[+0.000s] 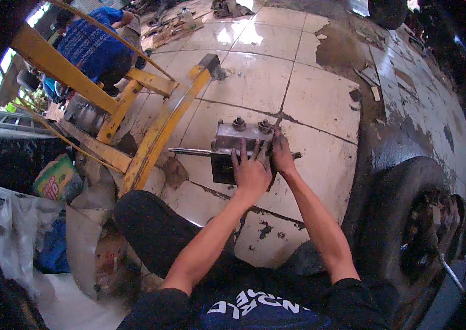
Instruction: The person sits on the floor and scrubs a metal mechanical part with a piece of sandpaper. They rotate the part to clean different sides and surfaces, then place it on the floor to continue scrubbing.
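Note:
A grey metal housing (231, 132) with a dark boxy front sits on the tiled floor before me. Two round fittings with studs, a left one (238, 124) and a right one (265, 127), stand on its top. A thin metal rod (189, 152) sticks out from its left side, and a short end shows on the right. My left hand (252, 177) lies over the housing's front and top with fingers spread. At the right end, my right hand (283, 157) grips the housing's edge, its fingers close together and partly hidden.
A yellow metal frame (161, 132) stands at the left. Behind it crouches a person in a blue shirt (87, 44). A large tyre (403, 192) is at my right. Plastic sheeting (15, 231) and a green carton (55, 179) lie at the left. Broken tiles (370, 74) are farther right.

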A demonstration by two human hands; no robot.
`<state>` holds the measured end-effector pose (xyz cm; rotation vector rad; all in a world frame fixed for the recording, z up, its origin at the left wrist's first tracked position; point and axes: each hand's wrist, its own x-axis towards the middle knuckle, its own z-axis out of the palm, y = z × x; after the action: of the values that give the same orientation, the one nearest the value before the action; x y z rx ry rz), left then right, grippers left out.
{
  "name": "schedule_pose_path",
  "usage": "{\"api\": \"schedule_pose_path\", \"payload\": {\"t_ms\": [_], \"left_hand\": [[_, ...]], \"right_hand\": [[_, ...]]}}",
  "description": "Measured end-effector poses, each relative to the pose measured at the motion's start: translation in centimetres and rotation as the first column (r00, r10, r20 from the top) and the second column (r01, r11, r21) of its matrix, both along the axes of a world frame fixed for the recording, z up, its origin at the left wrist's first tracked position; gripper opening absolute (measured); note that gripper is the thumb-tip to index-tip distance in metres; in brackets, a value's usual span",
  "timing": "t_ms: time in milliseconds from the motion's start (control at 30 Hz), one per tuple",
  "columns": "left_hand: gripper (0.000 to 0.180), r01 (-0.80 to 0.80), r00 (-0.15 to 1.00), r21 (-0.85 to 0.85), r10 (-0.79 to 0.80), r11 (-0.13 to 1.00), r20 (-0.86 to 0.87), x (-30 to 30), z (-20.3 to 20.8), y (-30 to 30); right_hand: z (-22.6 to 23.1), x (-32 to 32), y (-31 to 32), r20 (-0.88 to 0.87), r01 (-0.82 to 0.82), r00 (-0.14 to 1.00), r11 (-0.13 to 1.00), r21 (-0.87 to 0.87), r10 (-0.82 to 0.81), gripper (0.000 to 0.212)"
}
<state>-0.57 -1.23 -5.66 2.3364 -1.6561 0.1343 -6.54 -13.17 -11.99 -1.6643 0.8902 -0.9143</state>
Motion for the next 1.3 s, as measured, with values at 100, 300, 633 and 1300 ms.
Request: {"api": "schedule_pose_path", "payload": {"t_ms": [100,300,633,1300], "left_hand": [[0.052,0.001,0.997,0.027,0.001,1.000,-0.077,-0.7,0.8,0.7],[0.052,0.006,0.996,-0.015,-0.007,1.000,-0.087,0.1,0.4,0.2],[0.046,-0.082,0.984,-0.069,0.070,0.994,-0.164,-0.1,-0.3,1.2],[0.054,0.015,0.998,-0.067,-0.020,0.998,-0.063,-1.3,-0.2,1.1]], "right_hand": [[1.0,-0.7,-0.1,-0.137,-0.096,0.985,0.990,0.099,0.109,0.063],[3.7,-0.3,1.2,0.129,-0.140,0.984,0.983,0.116,0.125,0.057],[2.3,0.0,1.3,0.179,-0.150,0.977,0.969,0.196,0.115,0.066],[-0.9,-0.6,-1.0,0.174,-0.213,0.967,0.966,0.147,0.187,0.058]]}}
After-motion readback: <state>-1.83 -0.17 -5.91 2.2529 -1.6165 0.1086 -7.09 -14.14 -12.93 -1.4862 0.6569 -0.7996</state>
